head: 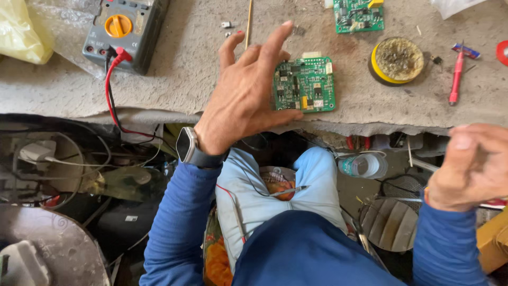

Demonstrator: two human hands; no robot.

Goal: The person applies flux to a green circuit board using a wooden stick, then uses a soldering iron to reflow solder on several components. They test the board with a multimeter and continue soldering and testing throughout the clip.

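Observation:
My left hand (248,92) hovers over the workbench with its fingers spread, holding nothing, its thumb near the lower left edge of a green circuit board (307,85). A smartwatch (188,147) sits on that wrist above a blue sleeve. My right hand (473,164) is at the right edge, below the bench front, fingers curled inward; nothing visible lies in it. A thin probe with a wire (286,191) rests across my lap on light blue trousers.
A grey multimeter (124,32) with a red lead (111,90) stands back left beside a yellow bag (18,32). A second green board (359,15), a yellow-rimmed tin (397,61) and a red screwdriver (456,77) lie to the right. A plastic bottle (362,165) and clutter lie below.

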